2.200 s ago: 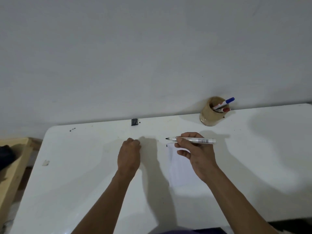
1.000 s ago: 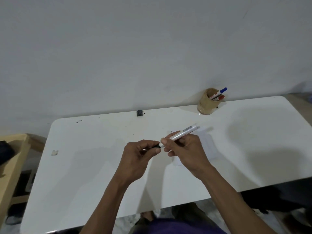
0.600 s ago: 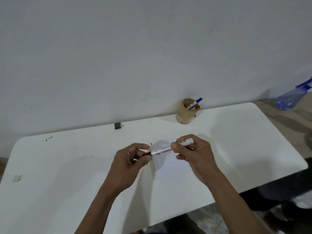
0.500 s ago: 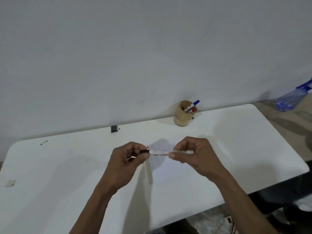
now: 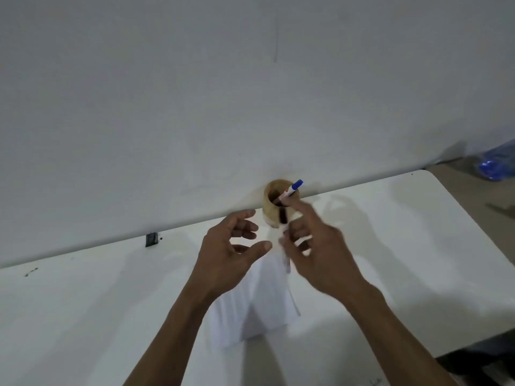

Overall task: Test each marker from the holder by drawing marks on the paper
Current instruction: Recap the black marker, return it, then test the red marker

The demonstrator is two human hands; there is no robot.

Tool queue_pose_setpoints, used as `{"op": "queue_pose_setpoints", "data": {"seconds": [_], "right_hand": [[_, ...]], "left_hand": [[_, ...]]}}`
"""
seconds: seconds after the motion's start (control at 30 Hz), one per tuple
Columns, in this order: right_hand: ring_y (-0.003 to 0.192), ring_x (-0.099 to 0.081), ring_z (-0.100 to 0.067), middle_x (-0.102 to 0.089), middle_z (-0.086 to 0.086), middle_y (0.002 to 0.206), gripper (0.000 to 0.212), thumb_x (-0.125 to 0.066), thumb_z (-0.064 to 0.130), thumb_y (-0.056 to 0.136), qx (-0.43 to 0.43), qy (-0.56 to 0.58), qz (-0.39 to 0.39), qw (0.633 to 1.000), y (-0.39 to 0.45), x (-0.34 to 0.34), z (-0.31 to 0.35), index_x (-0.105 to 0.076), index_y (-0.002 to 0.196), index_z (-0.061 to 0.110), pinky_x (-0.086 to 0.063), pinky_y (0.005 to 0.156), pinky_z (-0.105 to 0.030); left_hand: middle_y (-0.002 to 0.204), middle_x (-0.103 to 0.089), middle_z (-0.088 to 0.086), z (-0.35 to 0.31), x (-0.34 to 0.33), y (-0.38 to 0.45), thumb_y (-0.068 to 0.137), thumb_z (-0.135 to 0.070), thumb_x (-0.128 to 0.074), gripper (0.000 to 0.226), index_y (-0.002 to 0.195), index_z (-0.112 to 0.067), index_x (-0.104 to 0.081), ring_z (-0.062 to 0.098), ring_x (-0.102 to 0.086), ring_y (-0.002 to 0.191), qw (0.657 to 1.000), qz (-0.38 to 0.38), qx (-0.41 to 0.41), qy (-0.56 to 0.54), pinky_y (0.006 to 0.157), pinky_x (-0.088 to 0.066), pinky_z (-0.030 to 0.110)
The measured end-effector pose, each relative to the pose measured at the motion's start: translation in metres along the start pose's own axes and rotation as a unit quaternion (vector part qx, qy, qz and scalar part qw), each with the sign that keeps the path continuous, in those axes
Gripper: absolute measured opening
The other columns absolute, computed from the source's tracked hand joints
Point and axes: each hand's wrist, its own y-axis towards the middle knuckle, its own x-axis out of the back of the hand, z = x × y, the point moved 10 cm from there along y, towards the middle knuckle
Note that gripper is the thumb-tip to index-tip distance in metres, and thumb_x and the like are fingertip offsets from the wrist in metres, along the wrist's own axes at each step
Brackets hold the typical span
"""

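A tan holder (image 5: pixel 271 215) stands at the table's far edge against the wall, with a blue-capped marker (image 5: pixel 294 186) leaning out of it. My right hand (image 5: pixel 317 252), blurred by motion, grips a white marker with a black cap (image 5: pixel 284 218). The marker is upright, and its capped end is right in front of the holder. My left hand (image 5: pixel 231 254) hovers just left of it, fingers spread and holding nothing. The white paper (image 5: pixel 250 313) lies on the table beneath both hands, partly hidden by my forearms.
The white table (image 5: pixel 83 316) ends at a rounded corner at the right and meets the wall at the back. A small black object (image 5: pixel 151 239) sits at the back edge to the left. A blue plastic bottle (image 5: pixel 498 162) lies on the floor at far right.
Both hands were joined on the marker with my left hand at its black end. My left hand has let go and opened. My right hand has carried the marker forward to the holder.
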Motion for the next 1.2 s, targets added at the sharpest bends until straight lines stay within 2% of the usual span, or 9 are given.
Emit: {"op": "queue_pose_setpoints", "data": {"seconds": [0.13,0.2,0.3,0.5,0.6,0.8,1.03,1.17,1.2], "right_hand": [[0.082,-0.072,-0.004,-0.07,0.023,0.091,0.058,-0.074,0.007,0.09,0.023,0.067,-0.178,0.981,0.035,0.064,-0.001,-0.048,0.131,0.039,-0.058,0.067,-0.017],[0.084,-0.074,-0.012,-0.07,0.011,0.1,0.052,-0.074,0.006,0.089,0.029,0.111,-0.231,0.966,0.053,0.081,-0.005,-0.05,0.13,0.027,-0.061,0.071,-0.025],[0.083,-0.074,-0.004,-0.069,0.011,0.095,0.039,-0.071,0.009,0.093,0.041,0.097,-0.271,0.957,0.076,0.087,-0.01,-0.052,0.126,0.016,-0.058,0.071,-0.018],[0.09,-0.071,-0.002,-0.066,0.024,0.092,0.032,-0.071,0.012,0.093,0.024,0.044,-0.234,0.971,0.098,0.058,-0.042,-0.056,0.121,0.018,-0.062,0.075,-0.025],[0.091,-0.072,-0.005,-0.069,0.016,0.091,0.031,-0.073,0.011,0.091,0.012,0.037,-0.218,0.975,0.099,0.048,-0.055,-0.058,0.118,0.016,-0.062,0.074,-0.024],[0.087,-0.074,-0.011,-0.077,-0.001,0.096,0.029,-0.076,0.01,0.087,0.0,-0.008,-0.208,0.978,0.106,0.039,-0.069,-0.064,0.112,0.009,-0.057,0.071,-0.011],[0.08,-0.067,-0.01,-0.079,-0.004,0.092,0.015,-0.078,0.017,0.087,0.019,-0.099,-0.16,0.982,0.114,0.025,-0.07,-0.075,0.099,0.009,-0.056,0.072,-0.02],[0.089,-0.067,-0.013,-0.078,-0.007,0.102,0.023,-0.078,0.019,0.088,0.009,-0.102,-0.156,0.982,0.112,0.022,-0.073,-0.076,0.108,0.008,-0.057,0.079,-0.022],[0.092,-0.064,-0.009,-0.077,-0.006,0.107,0.026,-0.078,0.02,0.088,0.002,-0.095,-0.159,0.983,0.112,0.023,-0.073,-0.075,0.112,0.009,-0.055,0.082,-0.015]], "left_hand": [[0.113,-0.066,-0.009,0.015,-0.015,0.032,0.074,-0.028,-0.086,0.067,0.132,-0.027,-0.053,0.004,-0.064,0.102,0.997,-0.05,0.036,0.054,0.077,-0.056,0.021],[0.122,-0.063,-0.008,0.02,-0.025,0.047,0.072,-0.031,-0.088,0.077,0.137,-0.027,-0.047,0.006,-0.061,0.104,0.994,-0.064,0.05,0.071,0.077,-0.049,0.019],[0.135,-0.056,-0.002,0.028,-0.042,0.068,0.069,-0.033,-0.09,0.093,0.145,-0.024,-0.037,0.009,-0.056,0.109,0.992,-0.068,0.073,0.074,0.086,-0.048,0.027],[0.145,-0.051,0.0,0.037,-0.061,0.09,0.066,-0.03,-0.092,0.099,0.147,-0.022,-0.035,0.019,-0.054,0.128,0.993,-0.057,0.075,0.064,0.103,-0.051,0.042],[0.142,-0.055,-0.004,0.038,-0.066,0.095,0.063,-0.033,-0.093,0.098,0.144,-0.023,-0.038,0.018,-0.056,0.126,0.994,-0.058,0.059,0.068,0.102,-0.052,0.045],[0.137,-0.058,-0.007,0.036,-0.067,0.099,0.064,-0.034,-0.092,0.087,0.137,-0.027,-0.044,0.016,-0.057,0.123,0.995,-0.073,0.034,0.055,0.101,-0.052,0.046],[0.131,-0.06,-0.01,0.031,-0.065,0.099,0.067,-0.032,-0.091,0.078,0.133,-0.026,-0.049,0.013,-0.057,0.118,0.995,-0.083,0.01,0.053,0.097,-0.053,0.04],[0.129,-0.062,-0.008,0.03,-0.066,0.1,0.067,-0.031,-0.091,0.076,0.131,-0.023,-0.051,0.015,-0.059,0.116,0.995,-0.08,0.006,0.053,0.097,-0.054,0.041],[0.129,-0.062,-0.007,0.03,-0.066,0.1,0.067,-0.031,-0.091,0.077,0.132,-0.023,-0.051,0.015,-0.059,0.116,0.995,-0.08,0.006,0.054,0.097,-0.054,0.04]]}}
